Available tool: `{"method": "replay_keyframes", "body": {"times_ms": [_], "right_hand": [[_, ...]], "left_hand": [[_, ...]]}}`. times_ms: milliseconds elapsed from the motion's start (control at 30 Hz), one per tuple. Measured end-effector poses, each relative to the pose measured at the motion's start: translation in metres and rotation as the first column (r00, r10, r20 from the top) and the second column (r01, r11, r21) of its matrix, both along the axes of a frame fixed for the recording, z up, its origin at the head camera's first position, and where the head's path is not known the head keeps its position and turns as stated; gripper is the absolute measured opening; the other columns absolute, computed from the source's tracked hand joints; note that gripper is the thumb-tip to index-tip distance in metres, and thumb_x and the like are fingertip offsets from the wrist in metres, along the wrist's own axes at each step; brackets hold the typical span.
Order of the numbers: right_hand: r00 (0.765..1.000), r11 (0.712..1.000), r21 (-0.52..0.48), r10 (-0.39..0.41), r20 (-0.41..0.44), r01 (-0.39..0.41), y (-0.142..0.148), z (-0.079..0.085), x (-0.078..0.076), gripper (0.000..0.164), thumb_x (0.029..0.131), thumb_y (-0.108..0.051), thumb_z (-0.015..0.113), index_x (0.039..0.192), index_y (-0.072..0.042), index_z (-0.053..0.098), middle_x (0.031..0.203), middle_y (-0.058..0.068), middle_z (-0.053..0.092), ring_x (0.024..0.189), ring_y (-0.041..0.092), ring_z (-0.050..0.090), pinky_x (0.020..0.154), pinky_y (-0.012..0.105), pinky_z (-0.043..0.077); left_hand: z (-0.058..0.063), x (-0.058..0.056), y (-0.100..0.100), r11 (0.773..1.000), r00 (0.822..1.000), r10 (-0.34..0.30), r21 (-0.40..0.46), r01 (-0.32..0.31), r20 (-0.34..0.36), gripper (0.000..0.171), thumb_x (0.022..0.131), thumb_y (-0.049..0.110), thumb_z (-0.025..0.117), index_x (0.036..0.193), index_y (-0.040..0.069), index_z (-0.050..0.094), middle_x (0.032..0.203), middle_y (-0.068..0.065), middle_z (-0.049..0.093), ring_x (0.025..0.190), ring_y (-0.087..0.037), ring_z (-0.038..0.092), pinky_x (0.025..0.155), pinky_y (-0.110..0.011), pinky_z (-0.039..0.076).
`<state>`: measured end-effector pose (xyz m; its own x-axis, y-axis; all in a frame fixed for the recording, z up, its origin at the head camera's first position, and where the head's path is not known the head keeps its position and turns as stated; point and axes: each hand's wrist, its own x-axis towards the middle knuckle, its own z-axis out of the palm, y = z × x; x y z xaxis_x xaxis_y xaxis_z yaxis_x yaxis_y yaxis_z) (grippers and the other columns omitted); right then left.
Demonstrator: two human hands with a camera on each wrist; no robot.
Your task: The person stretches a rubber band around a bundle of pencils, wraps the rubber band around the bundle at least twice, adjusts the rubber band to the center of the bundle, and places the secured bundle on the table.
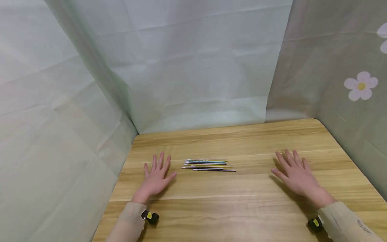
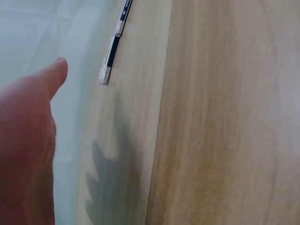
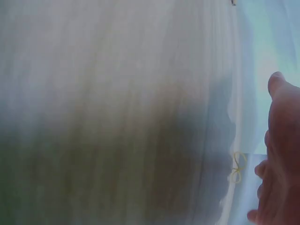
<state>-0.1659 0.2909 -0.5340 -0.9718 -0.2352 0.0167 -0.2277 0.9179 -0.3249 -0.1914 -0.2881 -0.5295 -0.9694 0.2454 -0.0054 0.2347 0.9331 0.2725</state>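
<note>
Both hands are out over the wooden table (image 1: 226,205), and neither has hold of anything! Take the pencils (image 1: 208,165) as the middle of the dial: the left hand (image 1: 155,178) sits close to nine o'clock, fingers spread and straight, thumb reaching toward the nearest pencil ends without touching. Across at three, well apart from the pencils, the right hand (image 1: 297,178) mirrors it, palm down, fingers fanned. Shadows lie off to the side of each hand, so both seem to hover rather than lean on the wood.

Look at that pencil row! They lie flat and nearly parallel, eraser ends at nine, the other ends at three, slightly staggered; bunching them like this probably keeps them within reach of either hand. Just short of three, by the right fingertips, there's a thin yellow band (image 3: 237,169), looped like a bow, partly covered by the fingers in the head view.

Around the edges, a pale cloth (image 1: 196,67) hangs at twelve, shutting off the table's far side, and a white flower print (image 1: 361,86) shows on the covering at two. Small black wrist cameras (image 1: 151,217) ride the cuffs at eight and four.
</note>
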Motion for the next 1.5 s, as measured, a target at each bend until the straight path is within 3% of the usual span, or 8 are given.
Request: {"method": "replay_keyframes", "body": {"times_ms": [233,367,567,800,1200,1500], "right_hand": [[0.997,0.997,-0.046,0.060,-0.051,-0.062,-0.007,0.002,-0.001,0.078,0.113,-0.052,0.048,0.164,0.005,0.031,0.168,0.038,0.020,0.155,0.059,0.014,0.122,0.072,0.017],[0.993,0.993,-0.062,0.097,-0.062,-0.101,-0.016,-0.001,-0.001,0.079,0.112,-0.049,0.053,0.161,0.010,0.033,0.167,0.038,0.022,0.154,0.060,0.017,0.120,0.072,0.022],[0.990,0.987,-0.074,0.140,-0.006,-0.140,-0.041,-0.005,0.001,0.087,0.111,-0.051,0.053,0.162,0.014,0.026,0.170,0.038,0.013,0.156,0.060,0.007,0.121,0.072,0.017],[0.985,0.985,-0.034,0.170,0.022,-0.169,-0.077,-0.006,0.001,0.094,0.109,-0.059,0.052,0.162,0.013,0.025,0.171,0.034,0.013,0.157,0.057,0.005,0.122,0.072,0.012],[0.981,0.986,-0.004,0.167,0.101,-0.167,-0.123,0.005,-0.007,0.098,0.107,-0.063,0.052,0.163,0.013,0.023,0.172,0.032,0.012,0.159,0.053,0.007,0.124,0.070,0.013],[0.978,0.985,0.020,0.167,0.123,-0.171,-0.141,-0.004,-0.016,0.101,0.107,-0.065,0.048,0.163,0.013,0.018,0.172,0.034,0.008,0.159,0.053,0.004,0.126,0.067,0.010]], "left_hand": [[0.000,-0.002,0.004,0.995,0.999,0.007,0.099,-0.004,-0.034,0.079,0.110,0.052,0.053,0.172,0.014,0.020,0.178,-0.016,0.001,0.161,-0.048,-0.004,0.118,-0.080,0.002],[-0.003,0.001,0.006,0.995,1.000,-0.008,0.095,0.008,0.005,0.079,0.112,0.050,0.049,0.172,0.011,0.016,0.177,-0.022,0.001,0.160,-0.053,-0.002,0.117,-0.081,0.003],[-0.003,0.005,0.009,0.994,0.993,-0.040,0.108,0.028,0.113,0.086,0.110,0.057,0.049,0.171,0.005,0.016,0.176,-0.026,0.000,0.158,-0.055,-0.007,0.116,-0.081,-0.005],[-0.014,-0.007,0.017,0.987,0.985,-0.094,0.141,0.074,0.142,0.095,0.107,0.066,0.047,0.171,0.005,0.013,0.176,-0.026,-0.003,0.158,-0.052,-0.013,0.116,-0.078,-0.013],[-0.009,-0.020,0.045,0.996,0.982,-0.087,-0.020,0.092,0.166,0.097,0.107,0.068,0.044,0.171,0.005,0.009,0.178,-0.019,-0.003,0.162,-0.045,-0.009,0.123,-0.071,-0.006],[-0.010,-0.027,0.054,0.994,0.984,-0.062,-0.080,0.076,0.168,0.109,0.101,0.079,0.042,0.171,0.005,0.004,0.178,-0.016,-0.006,0.162,-0.042,-0.012,0.124,-0.068,-0.006]]}}
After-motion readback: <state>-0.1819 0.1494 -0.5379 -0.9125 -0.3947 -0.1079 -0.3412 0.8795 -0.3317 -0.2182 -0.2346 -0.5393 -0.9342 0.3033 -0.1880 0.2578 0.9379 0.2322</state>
